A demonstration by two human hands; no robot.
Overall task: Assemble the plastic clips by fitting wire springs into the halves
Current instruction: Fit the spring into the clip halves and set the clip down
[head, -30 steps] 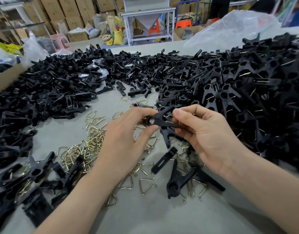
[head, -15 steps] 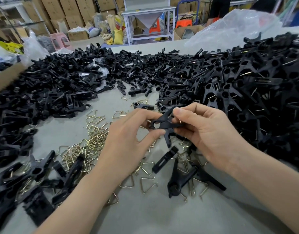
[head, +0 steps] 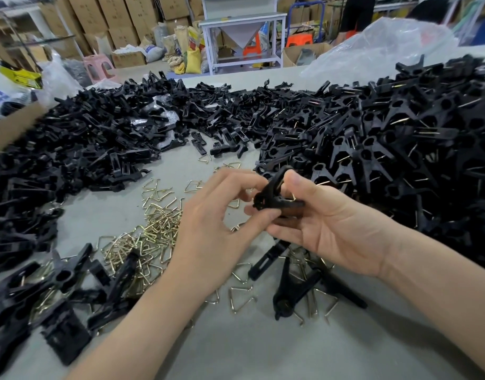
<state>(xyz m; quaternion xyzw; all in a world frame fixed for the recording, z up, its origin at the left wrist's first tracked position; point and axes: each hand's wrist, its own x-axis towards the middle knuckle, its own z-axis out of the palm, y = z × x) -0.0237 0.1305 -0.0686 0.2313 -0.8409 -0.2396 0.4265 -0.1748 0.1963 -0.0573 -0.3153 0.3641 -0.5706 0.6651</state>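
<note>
Black moulded plastic, matt and hard-edged, sits between both hands: one clip [head: 274, 197], its two halves crossed in a narrow V, is held just above the smooth grey worktop [head: 236, 352]. The left grip [head: 208, 223] pinches the clip's rounded pivot end between curled thumb and forefinger. The right grip [head: 332, 223] has its thumb pressed on the upper arm and its fingers curled under the lower one. Whether a spring is seated inside cannot be told.

Under and to the left of the left grip lies a tangle of wire springs [head: 153, 234], brass-coloured and bent into open triangles. Below the right grip a loose clip [head: 290, 292] lies flat on more wire. Further left of the grips spreads a heap of slim clip halves [head: 85, 149]. To the right rises a pile of forked clips [head: 400, 149] with wire ends glinting. Beyond them slumps a crinkled clear plastic bag [head: 386, 42].
</note>
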